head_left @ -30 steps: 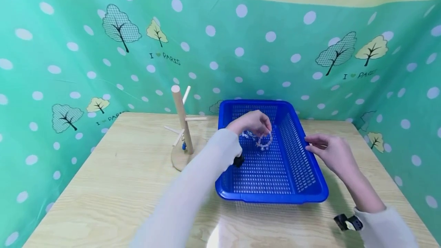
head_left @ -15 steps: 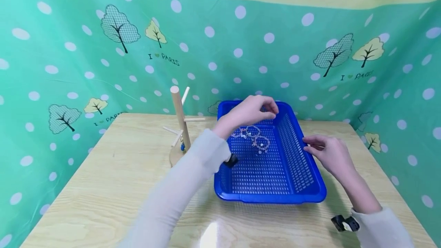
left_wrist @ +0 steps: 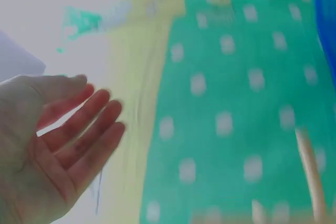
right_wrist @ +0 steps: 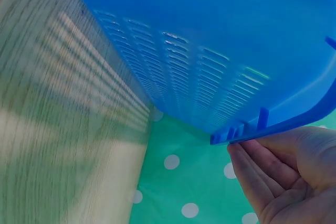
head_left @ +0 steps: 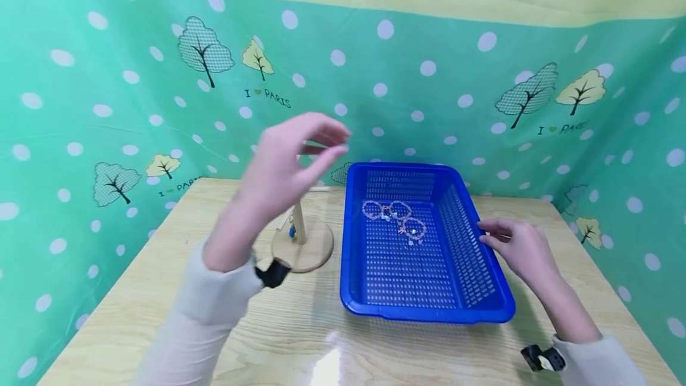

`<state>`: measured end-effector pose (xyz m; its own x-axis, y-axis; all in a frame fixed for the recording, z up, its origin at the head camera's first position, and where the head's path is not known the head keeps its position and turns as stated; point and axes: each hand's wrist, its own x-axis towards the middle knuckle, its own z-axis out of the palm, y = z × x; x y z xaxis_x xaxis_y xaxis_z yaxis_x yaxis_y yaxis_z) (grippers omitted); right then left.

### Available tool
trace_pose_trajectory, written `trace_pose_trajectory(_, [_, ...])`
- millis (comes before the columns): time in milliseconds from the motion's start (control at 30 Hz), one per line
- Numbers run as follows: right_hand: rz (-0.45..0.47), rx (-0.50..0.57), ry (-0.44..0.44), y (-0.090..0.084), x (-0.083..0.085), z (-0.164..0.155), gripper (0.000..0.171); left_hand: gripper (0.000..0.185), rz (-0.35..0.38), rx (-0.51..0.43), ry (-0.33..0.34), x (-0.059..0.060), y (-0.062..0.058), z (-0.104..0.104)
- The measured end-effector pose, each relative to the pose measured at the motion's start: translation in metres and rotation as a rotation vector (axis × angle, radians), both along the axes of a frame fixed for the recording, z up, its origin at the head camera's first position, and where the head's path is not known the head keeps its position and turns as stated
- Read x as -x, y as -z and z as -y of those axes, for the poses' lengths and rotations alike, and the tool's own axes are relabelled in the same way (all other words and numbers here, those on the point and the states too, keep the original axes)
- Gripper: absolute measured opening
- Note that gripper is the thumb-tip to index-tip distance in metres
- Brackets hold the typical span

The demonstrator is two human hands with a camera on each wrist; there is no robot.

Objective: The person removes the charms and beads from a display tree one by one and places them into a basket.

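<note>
My left hand (head_left: 292, 159) is raised in front of the wooden peg stand (head_left: 299, 228), its fingers loosely bent with nothing between them. The left wrist view shows the same bare palm (left_wrist: 47, 166). A small blue charm (head_left: 292, 231) hangs low on the stand, whose upper part is mostly hidden behind the hand. My right hand (head_left: 522, 249) holds the right rim of the blue plastic basket (head_left: 426, 313); in the right wrist view its fingertips (right_wrist: 239, 153) lie under that rim. Three pink beaded bracelets (head_left: 426, 229) with small charms lie together on the basket's floor, toward the back left.
The stand's round base (head_left: 318, 249) sits left of the basket on a pale wooden table (head_left: 134, 302). A green dotted cloth (head_left: 429, 100) hangs behind and at both sides. Each wrist carries a black camera, such as the left one (head_left: 276, 273).
My left hand has let go of a bracelet in the basket, then risen and moved left to the peg stand. My right hand stays at the basket rim.
</note>
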<state>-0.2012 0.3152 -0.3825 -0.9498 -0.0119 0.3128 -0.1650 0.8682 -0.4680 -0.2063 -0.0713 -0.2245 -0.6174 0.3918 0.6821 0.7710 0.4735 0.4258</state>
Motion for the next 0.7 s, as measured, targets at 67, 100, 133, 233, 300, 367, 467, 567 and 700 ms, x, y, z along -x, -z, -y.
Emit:
trace_pose_trajectory(67, [0.003,-0.004,0.003,0.0,-0.001,0.0,0.023,0.019,-0.061,-0.064,-0.116,0.001,0.009,0.026])
trace_pose_trajectory(100, [0.002,-0.006,0.003,0.0,-0.002,0.0,0.023,0.018,-0.077,-0.096,-0.173,0.002,0.016,0.038])
trace_pose_trajectory(133, [-0.002,-0.008,0.002,0.0,-0.002,0.0,0.023,0.018,-0.084,-0.128,-0.227,0.005,0.023,0.051])
trace_pose_trajectory(233, [-0.01,-0.005,-0.007,0.0,-0.003,-0.002,0.023,0.018,-0.046,-0.206,-0.375,0.016,0.052,0.086])
trace_pose_trajectory(300, [-0.018,-0.008,-0.015,0.001,-0.002,-0.002,0.022,0.022,0.028,-0.244,-0.447,0.024,0.076,0.106])
trace_pose_trajectory(367, [-0.018,-0.01,-0.016,0.001,-0.003,-0.003,0.022,0.029,0.126,-0.267,-0.474,0.033,0.101,0.122])
trace_pose_trajectory(467, [-0.016,-0.019,-0.015,0.002,-0.003,-0.005,0.022,0.04,0.305,-0.273,-0.427,0.047,0.138,0.135])
trace_pose_trajectory(567, [-0.017,-0.024,-0.016,0.002,-0.002,-0.005,0.021,0.049,0.489,-0.245,-0.309,0.058,0.169,0.138])
trace_pose_trajectory(700, [-0.025,-0.027,-0.025,0.004,0.0,-0.003,0.021,0.05,0.665,-0.236,-0.155,0.065,0.199,0.13])
